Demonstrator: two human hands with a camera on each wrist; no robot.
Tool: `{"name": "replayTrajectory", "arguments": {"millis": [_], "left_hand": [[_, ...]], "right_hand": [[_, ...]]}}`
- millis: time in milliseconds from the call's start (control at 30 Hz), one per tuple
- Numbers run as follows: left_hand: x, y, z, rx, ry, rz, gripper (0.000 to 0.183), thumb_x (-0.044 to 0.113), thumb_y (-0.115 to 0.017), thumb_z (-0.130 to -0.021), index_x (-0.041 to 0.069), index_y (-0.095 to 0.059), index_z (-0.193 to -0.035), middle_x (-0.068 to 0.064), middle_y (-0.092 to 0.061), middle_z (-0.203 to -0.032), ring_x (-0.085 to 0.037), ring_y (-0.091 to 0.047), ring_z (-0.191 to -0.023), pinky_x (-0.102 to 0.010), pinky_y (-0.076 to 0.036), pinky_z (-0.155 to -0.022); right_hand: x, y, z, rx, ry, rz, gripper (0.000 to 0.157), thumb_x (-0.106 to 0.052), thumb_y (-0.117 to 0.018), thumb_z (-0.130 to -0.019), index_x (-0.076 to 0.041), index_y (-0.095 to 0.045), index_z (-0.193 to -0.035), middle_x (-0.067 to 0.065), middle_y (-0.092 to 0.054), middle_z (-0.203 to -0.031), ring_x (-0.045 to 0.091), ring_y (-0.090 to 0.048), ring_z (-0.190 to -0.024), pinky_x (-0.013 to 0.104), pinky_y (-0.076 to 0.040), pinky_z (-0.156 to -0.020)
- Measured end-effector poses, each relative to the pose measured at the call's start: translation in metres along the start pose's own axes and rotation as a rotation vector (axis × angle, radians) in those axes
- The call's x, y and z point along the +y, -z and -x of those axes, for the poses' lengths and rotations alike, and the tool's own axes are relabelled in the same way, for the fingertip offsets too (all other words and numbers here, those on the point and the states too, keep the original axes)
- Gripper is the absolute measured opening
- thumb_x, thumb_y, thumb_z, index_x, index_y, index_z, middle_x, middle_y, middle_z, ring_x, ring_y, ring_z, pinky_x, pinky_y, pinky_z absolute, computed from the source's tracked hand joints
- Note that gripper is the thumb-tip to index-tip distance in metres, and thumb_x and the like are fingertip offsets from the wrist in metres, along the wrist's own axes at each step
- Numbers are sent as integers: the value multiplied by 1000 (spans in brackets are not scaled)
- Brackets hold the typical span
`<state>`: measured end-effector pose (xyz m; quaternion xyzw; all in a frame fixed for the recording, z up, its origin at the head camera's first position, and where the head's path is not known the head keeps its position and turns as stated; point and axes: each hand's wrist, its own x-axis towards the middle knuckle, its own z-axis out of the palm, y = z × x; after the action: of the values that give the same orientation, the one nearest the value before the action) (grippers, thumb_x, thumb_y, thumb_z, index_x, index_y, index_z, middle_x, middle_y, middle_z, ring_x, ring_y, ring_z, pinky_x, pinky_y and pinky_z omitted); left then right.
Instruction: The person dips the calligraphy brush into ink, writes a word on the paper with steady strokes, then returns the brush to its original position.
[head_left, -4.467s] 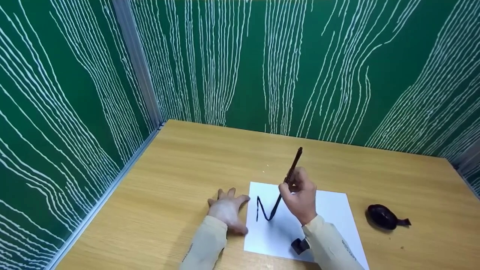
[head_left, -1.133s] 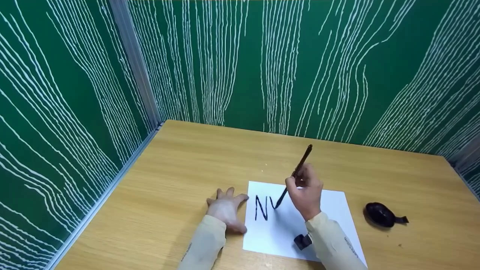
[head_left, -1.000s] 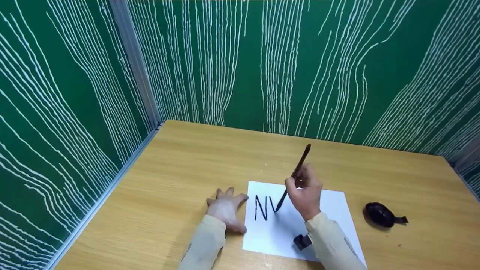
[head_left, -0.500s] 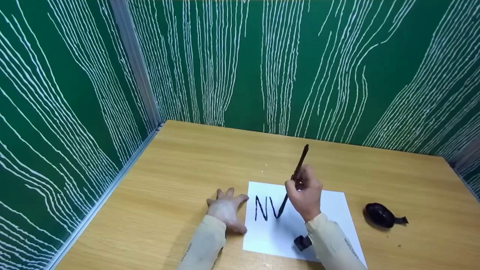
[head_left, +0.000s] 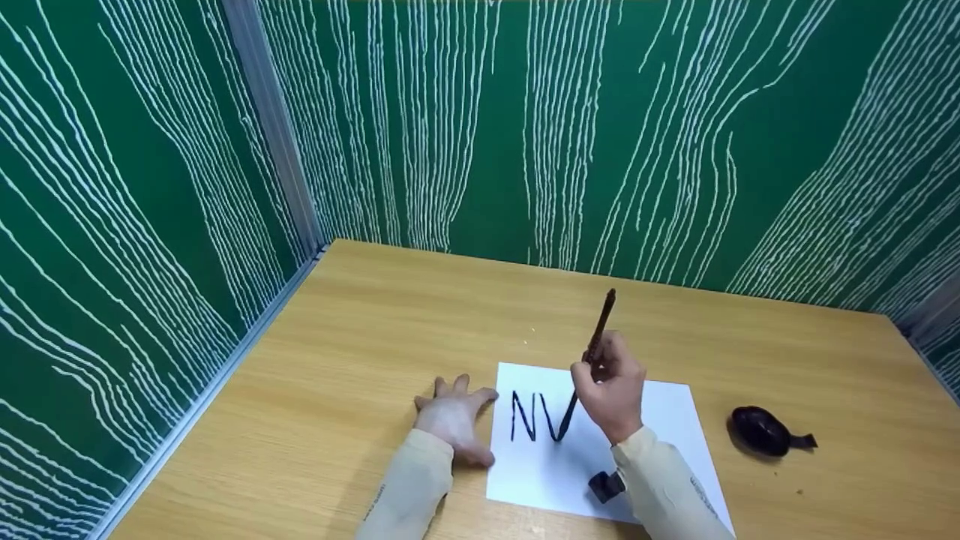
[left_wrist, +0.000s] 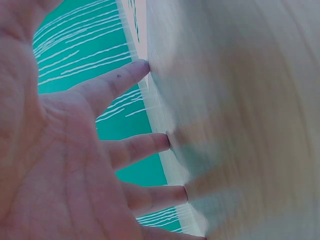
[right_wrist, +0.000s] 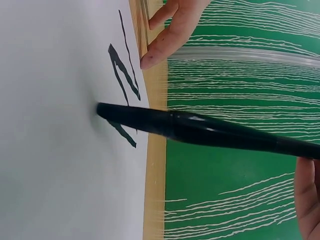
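A dark brush (head_left: 601,326) stands tilted over a sheet of white paper (head_left: 540,472), its tip touching the sheet at the lower end of a slanting black stroke (head_left: 549,416). Just left of that stroke is a black letter N (head_left: 523,416). The right hand (head_left: 613,394) holds the brush partway up the handle — thumb and fingers pinching it — above the paper. The left hand (head_left: 451,418) lies by the sheet's left edge with its fingers spread wide; the left wrist view shows fingertips resting on the table (head_left: 375,337), the index finger at the paper's edge. Pale sleeves (head_left: 416,480) cover both forearms, and a small dark block (head_left: 606,486) sits beside the right cuff, over the paper. Farther right, apart from the sheet, a dark dish (head_left: 761,431) with a short handle rests on the table. Behind rise green walls (head_left: 495,187) — streaked with wavy white lines.
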<state>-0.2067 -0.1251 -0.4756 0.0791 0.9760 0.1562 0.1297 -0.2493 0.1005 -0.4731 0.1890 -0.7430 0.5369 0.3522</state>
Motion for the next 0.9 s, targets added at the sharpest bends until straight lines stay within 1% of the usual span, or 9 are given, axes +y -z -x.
{"name": "replayTrajectory", "arguments": {"millis": [167,367,633,733,900], "left_hand": [[1,0,0,-10,9,1,104,41,-94,-66,29,-47,-159,-22,-32,-171,-63,-25,-154,-87,-32,-109],[1,1,1,-16,18,-4,104,42,-93,-66,30,-47,-159,-21,-31,-172,-62,-24,-155,-86,-31,-110],[1,1,3,-13,20,9,105,41,-93,-66,30,-46,-159,-21,-31,-172,-62,-23,-155,-86,-30,-111],[1,0,3,-9,19,15,104,41,-93,-66,30,-47,-159,-21,-32,-171,-62,-23,-155,-86,-30,-111],[1,0,2,0,10,25,100,40,-94,-68,28,-49,-157,-22,-33,-171,-62,-23,-155,-86,-31,-110]], "right_hand": [[0,2,-1,14,-35,17,18,15,-59,-78,4,-60,-93,6,-61,-69,2,-51,-60,13,-43,-52],[2,3,-4,32,-82,31,17,13,-60,-83,4,-61,-97,10,-64,-75,2,-55,-66,12,-47,-58],[5,4,-6,37,-113,58,18,13,-60,-85,4,-60,-101,11,-66,-81,1,-58,-71,10,-50,-64],[7,4,-6,46,-110,55,18,13,-60,-86,3,-60,-102,11,-66,-81,-1,-59,-73,9,-51,-66],[13,4,-6,77,-43,54,20,14,-60,-84,4,-61,-102,10,-65,-78,-4,-61,-72,7,-51,-64]]}}
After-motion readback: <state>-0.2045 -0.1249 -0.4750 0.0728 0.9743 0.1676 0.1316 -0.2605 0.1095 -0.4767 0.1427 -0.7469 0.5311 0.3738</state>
